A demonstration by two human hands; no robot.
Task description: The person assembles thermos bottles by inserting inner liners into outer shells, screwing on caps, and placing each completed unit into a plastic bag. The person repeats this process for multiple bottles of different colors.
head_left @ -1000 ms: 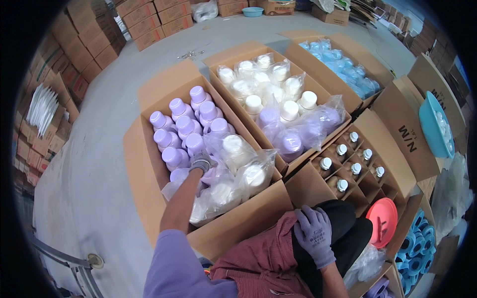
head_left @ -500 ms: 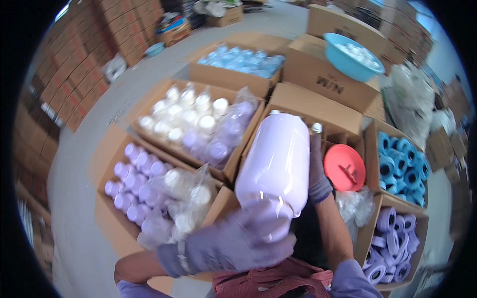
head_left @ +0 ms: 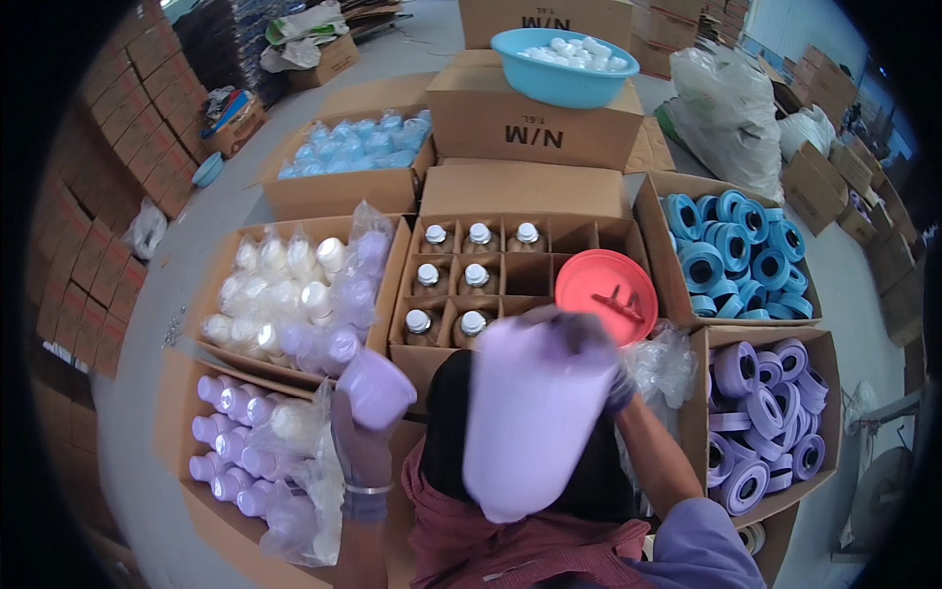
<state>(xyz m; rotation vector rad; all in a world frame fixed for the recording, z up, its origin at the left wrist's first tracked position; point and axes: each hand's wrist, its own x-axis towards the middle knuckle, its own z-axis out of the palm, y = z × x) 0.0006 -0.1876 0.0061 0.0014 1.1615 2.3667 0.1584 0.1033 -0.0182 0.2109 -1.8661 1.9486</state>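
The right hand (head_left: 599, 363) grasps a big lilac bottle (head_left: 535, 412) by its top; the left hand (head_left: 361, 447) holds a lilac cap (head_left: 375, 388). The bottle may slip onto the divided box (head_left: 491, 285) beyond it.

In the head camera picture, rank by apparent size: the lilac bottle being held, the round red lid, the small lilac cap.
1. Lilac plastic bottle, though nearness to the camera inflates it.
2. Round red lid.
3. Small lilac cap, held in the left hand.

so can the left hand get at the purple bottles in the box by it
Probably not freely: the left hand already holds a purple cap. The purple bottles lie just beside it, partly under a clear plastic bag.
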